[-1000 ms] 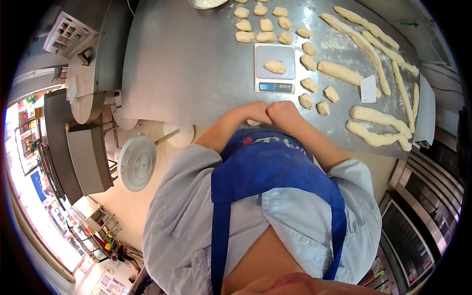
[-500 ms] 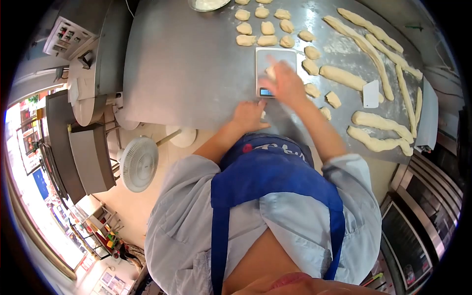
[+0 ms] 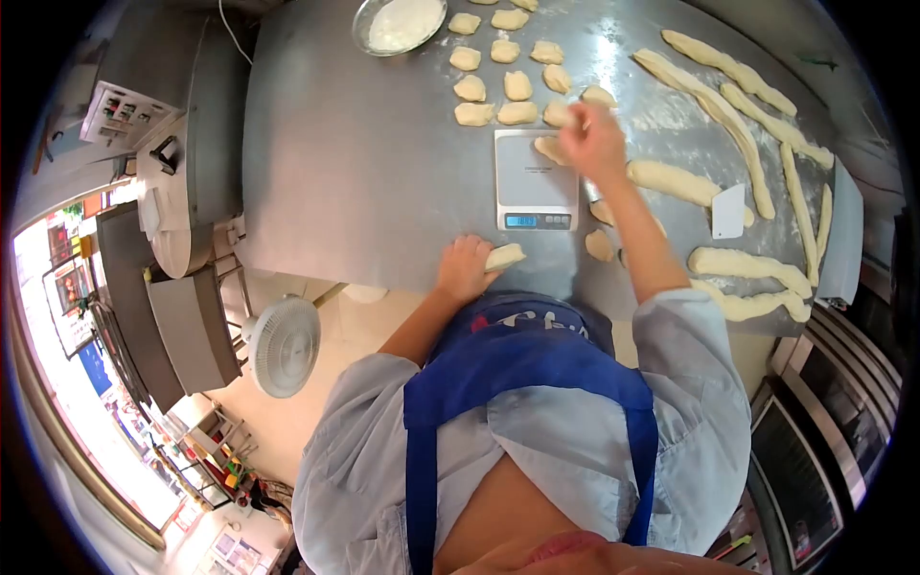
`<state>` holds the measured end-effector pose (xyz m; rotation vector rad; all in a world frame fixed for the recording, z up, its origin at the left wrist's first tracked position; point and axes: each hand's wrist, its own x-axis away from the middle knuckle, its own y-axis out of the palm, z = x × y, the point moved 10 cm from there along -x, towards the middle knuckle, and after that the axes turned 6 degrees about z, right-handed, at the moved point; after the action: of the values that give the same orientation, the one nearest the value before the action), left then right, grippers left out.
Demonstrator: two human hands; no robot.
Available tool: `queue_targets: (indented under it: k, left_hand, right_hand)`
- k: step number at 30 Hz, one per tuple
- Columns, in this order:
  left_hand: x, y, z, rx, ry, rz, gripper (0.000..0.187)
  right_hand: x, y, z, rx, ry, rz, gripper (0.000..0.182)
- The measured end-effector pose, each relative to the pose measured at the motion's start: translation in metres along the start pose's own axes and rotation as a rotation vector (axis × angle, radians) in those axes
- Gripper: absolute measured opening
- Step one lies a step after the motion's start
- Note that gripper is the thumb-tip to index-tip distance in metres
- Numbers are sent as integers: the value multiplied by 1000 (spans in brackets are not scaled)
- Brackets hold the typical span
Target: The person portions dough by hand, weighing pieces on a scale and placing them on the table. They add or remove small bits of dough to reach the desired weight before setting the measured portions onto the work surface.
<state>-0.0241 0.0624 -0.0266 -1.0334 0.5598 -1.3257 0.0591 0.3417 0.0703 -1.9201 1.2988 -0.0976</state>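
Observation:
A pale dough piece (image 3: pixel 549 149) is at the top right of the digital kitchen scale (image 3: pixel 537 196), against the fingers of my right hand (image 3: pixel 596 149). That hand is curled and slightly blurred, and seems to grip the piece. The scale's display is lit, but its digits are too small to read. Near the table's front edge, my left hand (image 3: pixel 466 268) is closed around the end of another dough piece (image 3: pixel 506 257). Rows of small dough pieces (image 3: pixel 517 86) lie beyond the scale. More pieces (image 3: pixel 600 245) sit to its right, partly hidden by my right arm.
A thick dough roll (image 3: pixel 671 180) lies to the right, with a white dough scraper (image 3: pixel 728 212) at its end. Several long dough strips (image 3: pixel 747 261) cover the right side of the metal table (image 3: pixel 355 163). A bowl of white powder (image 3: pixel 398 24) stands at the back; a fan (image 3: pixel 285 345) is left.
My right hand has moved up and right across the scale, and the dough piece has shifted with it. The piece by my left hand now shows more fully. The whole view has tilted.

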Motion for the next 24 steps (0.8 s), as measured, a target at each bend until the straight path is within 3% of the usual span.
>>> queue_targets:
  k: [3, 4, 5, 6, 7, 9, 10, 12, 13, 15, 16, 18, 19, 21, 22, 24]
  left_hand:
    - [1, 1, -2, 50, -7, 35, 45]
    - [1, 3, -5, 48, -11, 34, 45]
    - [0, 3, -4, 80, 36, 48, 46]
    - [-1, -3, 2, 112, 87, 62, 47]
    - [-3, -8, 3, 105, 95, 60, 47]
    - [-9, 1, -1, 298, -47, -73, 47]
    - [-9, 6, -4, 300, -44, -70, 47]
    - [-3, 41, -32, 604, -352, -208, 45]
    - [-7, 37, -26, 608, -345, -215, 45]
    - [-4, 44, 3, 1025, -529, -494, 46]
    - [-7, 39, 11, 1027, -524, -504, 46]
    - [-14, 32, 35, 677, -206, -563, 47]
    - [-17, 40, 34, 680, -204, -557, 47]
    - [-27, 21, 55, 701, 221, -264, 48]
    - [-26, 7, 64, 701, 223, -264, 48]
    - [-15, 19, 57, 742, -160, -586, 42]
  right_hand:
    - [-72, -12, 47, 169, -109, 228, 25]
    - [-83, -4, 69, 165, -108, 226, 25]
    - [-88, 20, 89, 199, -113, 89, 24]
    - [-89, 32, 86, 235, -118, -44, 24]
    - [-87, 31, 80, 234, -113, -34, 24]
    - [-70, 9, 30, 147, -289, 182, 24]
    - [-54, 8, 16, 0, -143, 95, 24]
    - [9, 21, -21, -179, 93, -177, 27]
    - [49, 38, -48, -237, -185, -321, 39]
    - [124, 28, -116, -170, -504, -535, 51]
    - [142, 23, -119, -164, -496, -535, 51]
    - [174, 27, -107, -91, -407, -533, 56]
    - [183, 27, -107, -87, -414, -535, 56]
    - [202, 41, -76, -169, -43, -656, 57]
    - [203, 37, -77, -218, -70, -581, 59]
    - [208, 36, -71, -137, -46, -599, 55]
